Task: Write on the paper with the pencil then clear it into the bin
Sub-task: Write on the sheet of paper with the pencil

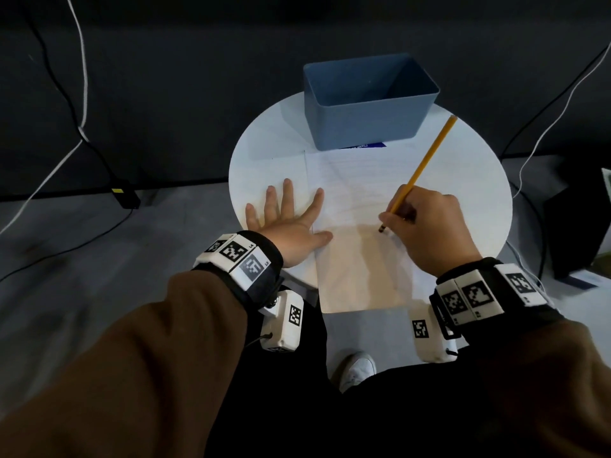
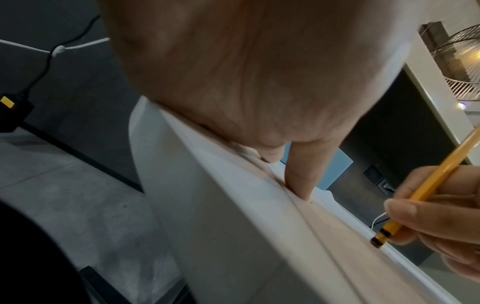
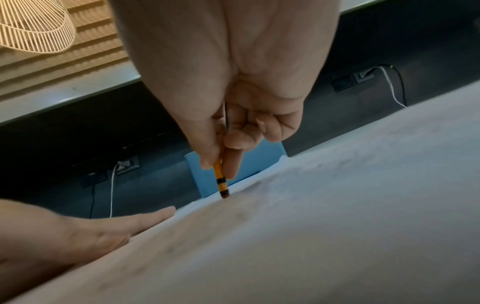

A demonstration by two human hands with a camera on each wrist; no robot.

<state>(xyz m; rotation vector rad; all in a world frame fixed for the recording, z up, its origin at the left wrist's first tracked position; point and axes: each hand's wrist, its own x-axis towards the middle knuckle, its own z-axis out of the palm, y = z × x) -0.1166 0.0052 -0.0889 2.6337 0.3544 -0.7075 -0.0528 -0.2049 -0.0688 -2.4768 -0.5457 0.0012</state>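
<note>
Two hands (image 1: 291, 223) (image 1: 426, 223) on paper (image 1: 357, 259), pencil (image 1: 421, 170) right.

Office-like room — wall sockets (image 3: 365, 77), trailing cables (image 1: 79, 94).

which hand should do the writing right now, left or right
Right. The right hand already grips the pencil with its lower end on the paper. The left hand lies flat at the paper's left edge, steadying it.

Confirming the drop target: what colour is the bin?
Blue. The bin shows best in the head view, behind the paper.
</note>
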